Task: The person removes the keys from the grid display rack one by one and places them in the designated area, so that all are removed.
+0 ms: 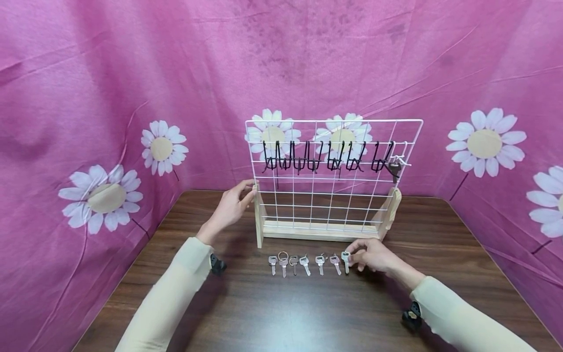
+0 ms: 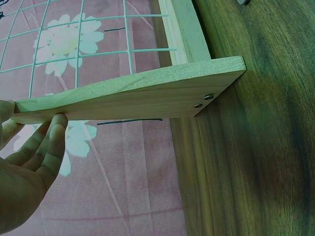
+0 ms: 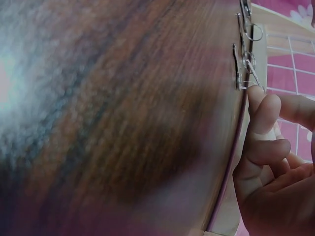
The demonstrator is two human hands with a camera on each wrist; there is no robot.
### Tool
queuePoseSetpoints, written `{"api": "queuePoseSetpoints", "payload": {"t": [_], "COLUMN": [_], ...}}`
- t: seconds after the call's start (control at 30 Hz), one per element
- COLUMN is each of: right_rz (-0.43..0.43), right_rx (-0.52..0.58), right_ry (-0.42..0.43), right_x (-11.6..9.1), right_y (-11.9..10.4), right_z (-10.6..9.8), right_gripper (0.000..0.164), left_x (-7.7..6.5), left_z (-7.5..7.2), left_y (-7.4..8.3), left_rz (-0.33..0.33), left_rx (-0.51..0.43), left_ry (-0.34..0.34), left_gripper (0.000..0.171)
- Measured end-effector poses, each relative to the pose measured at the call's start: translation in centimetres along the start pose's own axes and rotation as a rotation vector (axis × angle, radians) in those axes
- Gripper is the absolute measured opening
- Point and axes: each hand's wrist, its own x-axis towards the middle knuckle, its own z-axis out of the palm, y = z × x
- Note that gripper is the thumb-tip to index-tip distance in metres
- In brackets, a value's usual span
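Observation:
My left hand [image 1: 231, 205] holds the upper end of the rack's left wooden upright [image 2: 147, 93], thumb and fingertips on either side of it in the left wrist view. At the right end of a row of keys, my right hand [image 1: 371, 254] pinches the head end of a silver key [image 1: 346, 262] between thumb and forefinger. That key is tilted in the right wrist view, with the fingertips [image 3: 266, 110] right at its ring. Several other keys [image 1: 304, 264] lie side by side to its left, some with split rings.
The white wire grid rack [image 1: 311, 198] stands behind the keys on a wooden base [image 1: 308, 231]. Black hooks [image 1: 334, 159] hang across its upper part. A dark-headed key [image 1: 394, 168] hangs at the right by a white hook [image 1: 400, 159]. A pink flowered cloth [image 1: 211, 88] surrounds the brown table [image 1: 281, 313].

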Motion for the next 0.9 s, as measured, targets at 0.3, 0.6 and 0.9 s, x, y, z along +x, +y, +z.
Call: {"api": "queuePoseSetpoints", "payload": {"t": [0.3,0.6,0.9], "right_rz": [0.025,-0.012,0.007], "right_rx": [-0.035,-0.098,-0.108], "right_ry": [0.011,0.062,0.092], "right_x": [0.2,0.3,0.2], "right_y": [0.8,1.2,1.3], "right_z": [0.3,0.4,0.2], "right_gripper": [0.019,0.015,0.015], "left_x": [0.1,0.1,0.1], "left_z": [0.1,0.2,0.2], "left_y": [-0.1,-0.2,-0.4], "left_rz": [-0.001,0.0,0.006], "left_rx": [0.0,-0.003,-0.001], "left_ry": [-0.001,-0.002,0.005], "left_gripper": [0.037,0.038,0.038]}}
